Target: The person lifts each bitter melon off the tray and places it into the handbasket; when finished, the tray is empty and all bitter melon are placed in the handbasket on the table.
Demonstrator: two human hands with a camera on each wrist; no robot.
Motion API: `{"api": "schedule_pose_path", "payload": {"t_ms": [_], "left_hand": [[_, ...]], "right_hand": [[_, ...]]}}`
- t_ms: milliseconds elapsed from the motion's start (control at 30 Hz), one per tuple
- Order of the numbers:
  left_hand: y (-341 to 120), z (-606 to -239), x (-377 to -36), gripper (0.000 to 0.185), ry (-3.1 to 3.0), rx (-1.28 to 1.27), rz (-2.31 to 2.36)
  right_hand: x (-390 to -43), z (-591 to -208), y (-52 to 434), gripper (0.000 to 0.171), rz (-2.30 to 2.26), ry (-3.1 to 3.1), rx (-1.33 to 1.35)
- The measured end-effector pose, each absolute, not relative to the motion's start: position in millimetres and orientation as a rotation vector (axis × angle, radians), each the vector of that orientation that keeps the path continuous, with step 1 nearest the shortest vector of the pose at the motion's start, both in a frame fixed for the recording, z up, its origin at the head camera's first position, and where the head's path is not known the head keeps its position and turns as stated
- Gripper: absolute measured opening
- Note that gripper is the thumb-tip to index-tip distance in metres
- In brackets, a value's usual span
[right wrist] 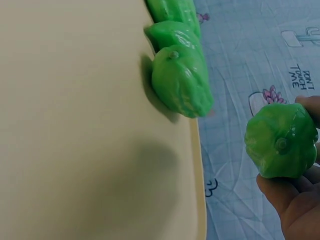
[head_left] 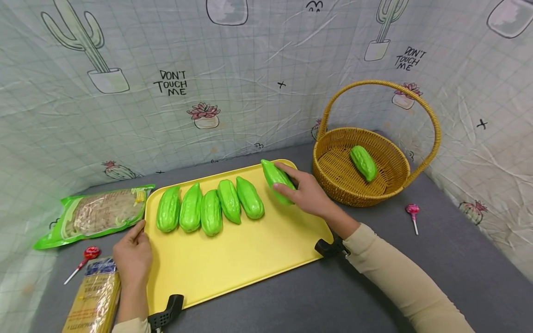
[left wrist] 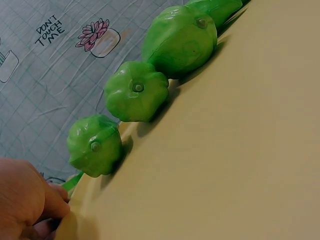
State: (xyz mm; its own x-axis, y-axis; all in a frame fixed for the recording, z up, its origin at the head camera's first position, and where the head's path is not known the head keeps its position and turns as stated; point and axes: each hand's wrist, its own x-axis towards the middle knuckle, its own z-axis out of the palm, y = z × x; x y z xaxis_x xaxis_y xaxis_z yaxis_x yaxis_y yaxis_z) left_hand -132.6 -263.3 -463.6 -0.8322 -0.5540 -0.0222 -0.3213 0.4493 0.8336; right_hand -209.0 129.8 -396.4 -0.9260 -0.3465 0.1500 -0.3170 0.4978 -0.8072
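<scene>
The right hand (head_left: 308, 192) grips a green gourd (head_left: 276, 180) at the yellow tray's (head_left: 233, 263) far right corner. Five gourds (head_left: 210, 208) lie in a row along the tray's far edge. The left hand (head_left: 133, 254), fingers loosely bent, rests on its left edge. The wicker basket (head_left: 333, 180) holds one gourd (head_left: 363, 163).

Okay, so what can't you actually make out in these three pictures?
- Yellow packet, head view: the bottom edge cuts it off and its print is too small to read.
- Left hand, left wrist view: the frame corner cuts it off, so its fingers are mostly hidden.
- Basket: missing from both wrist views.
- Gourd in the right hand, head view: the fingers cover its near end.
</scene>
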Motion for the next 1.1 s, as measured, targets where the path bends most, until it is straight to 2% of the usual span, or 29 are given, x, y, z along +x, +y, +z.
{"api": "schedule_pose_path", "payload": {"t_ms": [1100], "left_hand": [[-264,-465,-133,0.044,-2.441,0.751,-1.326]], "right_hand": [[-217,-380,211,0.062,-1.45,2.842,-0.49]]}}
